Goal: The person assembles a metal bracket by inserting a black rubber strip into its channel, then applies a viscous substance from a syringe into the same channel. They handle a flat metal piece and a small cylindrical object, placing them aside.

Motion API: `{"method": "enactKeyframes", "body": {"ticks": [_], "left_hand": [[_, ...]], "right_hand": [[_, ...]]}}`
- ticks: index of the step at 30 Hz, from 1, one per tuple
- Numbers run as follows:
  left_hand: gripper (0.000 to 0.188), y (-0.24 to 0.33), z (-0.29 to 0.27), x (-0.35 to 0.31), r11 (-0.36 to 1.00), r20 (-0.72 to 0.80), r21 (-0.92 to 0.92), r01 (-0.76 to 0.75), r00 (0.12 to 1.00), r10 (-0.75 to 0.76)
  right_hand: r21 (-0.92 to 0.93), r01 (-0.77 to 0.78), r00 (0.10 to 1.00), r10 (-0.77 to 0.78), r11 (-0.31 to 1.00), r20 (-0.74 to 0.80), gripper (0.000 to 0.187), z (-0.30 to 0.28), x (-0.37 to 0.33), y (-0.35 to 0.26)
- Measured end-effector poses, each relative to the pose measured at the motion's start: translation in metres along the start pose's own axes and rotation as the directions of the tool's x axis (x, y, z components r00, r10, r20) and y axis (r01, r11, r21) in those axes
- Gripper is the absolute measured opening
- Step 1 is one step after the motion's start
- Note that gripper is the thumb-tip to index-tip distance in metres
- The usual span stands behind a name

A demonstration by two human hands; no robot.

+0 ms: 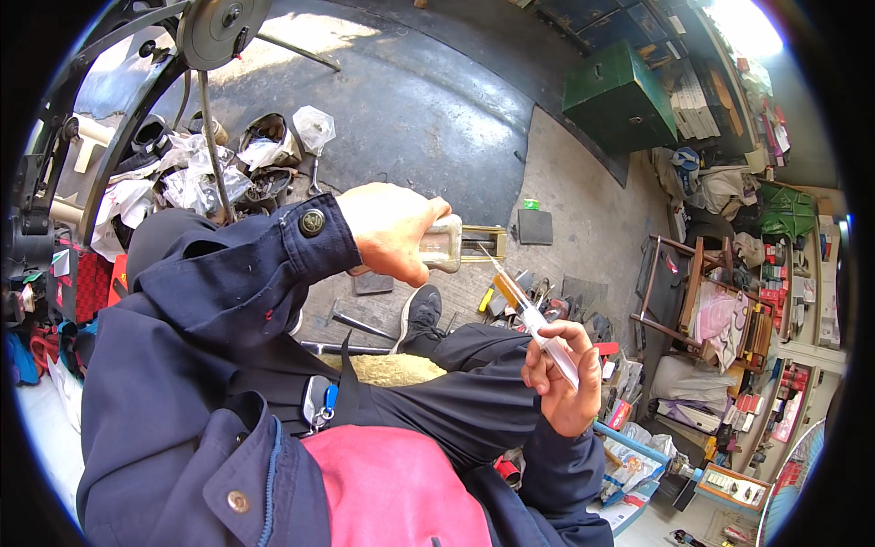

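Grey concrete floor (579, 178) showed through the middle of the frame, partly covered by a dark sheet (428, 100) that spread over the upper centre. Towards the upper right stood a green box (615, 100); crowded shelves (775, 273) curved down the right edge, and a round machine wheel (219, 32) hung at the upper left, above a heap of plastic bags (205, 173).

Near the centre of the frame, the left hand (394, 230) was wrapped around a clear container (443, 244), which lay on its side in the grip with one end sticking out to the right. Just beyond that end was a brass-coloured frame (495, 242) — whether the two touched, I could not tell.

Right of centre, the right hand (567, 376) grasped a syringe (532, 319) by its lower end, fingers and thumb curled about it. Amber liquid filled part of the barrel, and the needle slanted to the upper left, its tip near the brass-coloured frame — beside the container's protruding end. Below the left hand, a dark shoe (422, 316) rested on the floor.
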State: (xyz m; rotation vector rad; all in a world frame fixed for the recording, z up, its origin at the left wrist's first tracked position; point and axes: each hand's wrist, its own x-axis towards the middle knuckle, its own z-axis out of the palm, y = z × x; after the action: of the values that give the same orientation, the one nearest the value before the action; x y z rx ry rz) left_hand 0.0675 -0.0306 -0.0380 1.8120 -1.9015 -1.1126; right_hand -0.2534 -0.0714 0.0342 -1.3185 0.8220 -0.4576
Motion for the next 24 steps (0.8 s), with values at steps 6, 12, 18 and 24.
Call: {"method": "enactKeyframes", "body": {"ticks": [6, 12, 18, 24], "left_hand": [[0.073, 0.002, -0.003, 0.000, 1.000, 0.028, -0.010, 0.011, 1.000, -0.011], [0.074, 0.003, -0.004, -0.001, 1.000, 0.019, -0.016, -0.004, 1.000, 0.005], [0.076, 0.002, -0.003, -0.001, 1.000, 0.013, -0.004, -0.009, 1.000, 0.010], [0.078, 0.003, -0.004, -0.001, 1.000, 0.027, -0.016, 0.009, 1.000, -0.009]], "right_hand": [[-0.071, -0.003, 1.000, 0.004, 0.997, 0.010, 0.083, 0.004, 0.004, 0.000], [-0.086, -0.024, 0.999, 0.022, 0.996, -0.024, 0.086, 0.009, 0.005, 0.000], [-0.062, -0.007, 1.000, 0.005, 0.998, -0.027, 0.091, 0.011, 0.006, 0.003], [-0.058, 0.003, 1.000, -0.004, 0.998, -0.029, 0.092, 0.013, 0.007, 0.004]]}}
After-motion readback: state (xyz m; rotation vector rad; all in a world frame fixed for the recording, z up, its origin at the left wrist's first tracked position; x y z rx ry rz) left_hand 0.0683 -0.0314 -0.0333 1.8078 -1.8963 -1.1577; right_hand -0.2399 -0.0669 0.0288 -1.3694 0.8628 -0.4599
